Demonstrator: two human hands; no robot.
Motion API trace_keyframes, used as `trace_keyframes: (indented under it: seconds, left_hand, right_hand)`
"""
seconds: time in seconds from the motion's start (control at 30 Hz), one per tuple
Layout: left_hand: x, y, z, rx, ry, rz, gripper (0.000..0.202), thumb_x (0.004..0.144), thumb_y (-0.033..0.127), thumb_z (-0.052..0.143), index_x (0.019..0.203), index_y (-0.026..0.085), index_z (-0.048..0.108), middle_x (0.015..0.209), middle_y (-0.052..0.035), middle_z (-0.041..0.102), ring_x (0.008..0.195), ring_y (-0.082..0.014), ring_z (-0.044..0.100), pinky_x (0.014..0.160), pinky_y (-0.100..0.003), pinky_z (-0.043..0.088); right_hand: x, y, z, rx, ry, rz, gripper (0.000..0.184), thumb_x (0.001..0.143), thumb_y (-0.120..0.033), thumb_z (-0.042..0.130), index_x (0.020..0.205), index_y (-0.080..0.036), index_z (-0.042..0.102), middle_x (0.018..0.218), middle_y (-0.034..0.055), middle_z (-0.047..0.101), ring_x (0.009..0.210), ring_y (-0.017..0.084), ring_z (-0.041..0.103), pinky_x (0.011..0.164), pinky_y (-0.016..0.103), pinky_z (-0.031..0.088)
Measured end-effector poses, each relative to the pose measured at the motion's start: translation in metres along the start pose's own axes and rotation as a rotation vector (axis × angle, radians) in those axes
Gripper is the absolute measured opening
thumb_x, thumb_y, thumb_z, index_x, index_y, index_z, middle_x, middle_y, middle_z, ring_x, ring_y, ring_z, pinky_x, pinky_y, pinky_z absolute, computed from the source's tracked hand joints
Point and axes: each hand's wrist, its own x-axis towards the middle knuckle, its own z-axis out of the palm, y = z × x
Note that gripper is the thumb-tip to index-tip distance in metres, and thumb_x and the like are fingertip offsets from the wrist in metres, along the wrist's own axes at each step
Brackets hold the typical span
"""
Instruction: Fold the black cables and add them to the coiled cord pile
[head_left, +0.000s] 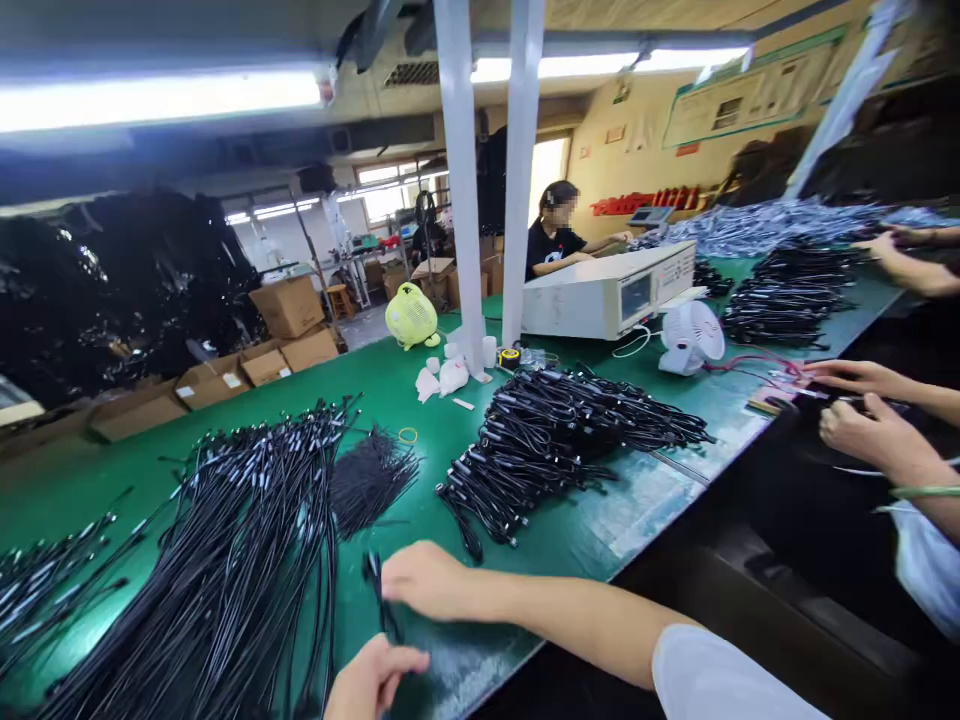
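Observation:
My right hand pinches a short black cable at the near edge of the green mat. Below it, my left hand sits at the bottom of the view, close to the cable's lower end, with its fingers loosely curled. Whether it grips the cable is hidden. Left of my hands lies a long bundle of black cables with metal-tipped ends. A dense black cable tuft rests just beyond them, and a heap of black cables lies ahead of my right hand.
The green-topped workbench runs away to the right, with a beige test instrument, a white fan, and more cable heaps. Co-workers' hands work at the right side. A person in black stands at the far end. White pillars rise behind the bench.

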Motion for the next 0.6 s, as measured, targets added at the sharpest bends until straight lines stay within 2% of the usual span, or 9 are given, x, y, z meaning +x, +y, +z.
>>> trace_keyframes:
  seconds: [0.07, 0.13, 0.2, 0.27, 0.37, 0.47, 0.6]
  left_hand:
    - [-0.001, -0.001, 0.015, -0.057, -0.031, -0.076, 0.08, 0.075, 0.085, 0.032, 0.102, 0.024, 0.075, 0.061, -0.0016, 0.056, 0.047, -0.0136, 0.041, 0.057, -0.032, 0.043]
    - [0.0, 0.005, 0.023, -0.187, 0.038, -0.074, 0.09, 0.077, 0.086, 0.025, 0.103, 0.014, 0.073, 0.067, -0.004, 0.059, 0.054, -0.013, 0.045, 0.061, -0.03, 0.043]
    - [0.001, 0.012, 0.023, -0.249, 0.175, -0.003, 0.079, 0.077, 0.081, 0.041, 0.1, 0.013, 0.072, 0.081, -0.0082, 0.066, 0.075, -0.0181, 0.057, 0.078, -0.033, 0.046]
    - [-0.001, 0.016, 0.018, -0.299, 0.121, 0.08, 0.06, 0.083, 0.066, 0.053, 0.114, 0.017, 0.068, 0.109, -0.0106, 0.068, 0.104, -0.0232, 0.058, 0.098, -0.036, 0.041]
    - [-0.007, 0.018, 0.018, -0.395, 0.093, 0.138, 0.051, 0.086, 0.056, 0.056, 0.119, 0.019, 0.067, 0.13, -0.0105, 0.061, 0.126, -0.0263, 0.049, 0.111, -0.038, 0.031]
    - [-0.011, 0.021, 0.026, -0.468, 0.084, 0.132, 0.051, 0.084, 0.055, 0.06, 0.12, 0.019, 0.067, 0.134, -0.0114, 0.059, 0.129, -0.0295, 0.048, 0.109, -0.041, 0.033]
    - [-0.005, 0.025, 0.03, -0.445, 0.085, 0.152, 0.042, 0.081, 0.05, 0.066, 0.108, 0.017, 0.071, 0.129, -0.013, 0.063, 0.119, -0.0294, 0.056, 0.102, -0.04, 0.04]
  right_hand:
    - [-0.002, -0.001, -0.008, 0.026, 0.068, 0.03, 0.023, 0.093, -0.025, 0.05, 0.081, -0.015, 0.067, 0.084, 0.0018, 0.069, 0.08, 0.013, 0.058, 0.069, 0.022, 0.037]
    - [-0.008, -0.008, -0.01, 0.102, 0.068, -0.021, 0.025, 0.093, -0.023, 0.047, 0.079, -0.015, 0.066, 0.083, 0.0034, 0.068, 0.08, 0.014, 0.058, 0.072, 0.024, 0.039]
    - [-0.016, -0.013, -0.009, 0.276, 0.038, -0.099, 0.025, 0.092, -0.023, 0.044, 0.079, -0.016, 0.065, 0.086, 0.0043, 0.069, 0.083, 0.015, 0.059, 0.077, 0.025, 0.041]
    - [-0.021, -0.014, -0.007, 0.5, 0.006, -0.124, 0.028, 0.093, -0.028, 0.043, 0.077, -0.016, 0.064, 0.087, 0.004, 0.068, 0.084, 0.016, 0.06, 0.08, 0.026, 0.042]
    - [-0.021, -0.006, -0.002, 0.72, -0.099, -0.05, 0.036, 0.092, -0.04, 0.045, 0.069, -0.016, 0.06, 0.076, 0.0019, 0.066, 0.077, 0.016, 0.059, 0.075, 0.026, 0.042]
    - [-0.018, 0.0, 0.008, 0.68, -0.188, 0.025, 0.04, 0.09, -0.045, 0.047, 0.069, -0.016, 0.064, 0.074, 0.0018, 0.068, 0.074, 0.016, 0.06, 0.072, 0.027, 0.043]
    - [-0.024, -0.001, 0.014, 0.492, -0.143, 0.055, 0.039, 0.094, -0.04, 0.043, 0.076, -0.018, 0.069, 0.083, 0.0036, 0.072, 0.078, 0.018, 0.065, 0.072, 0.028, 0.045]
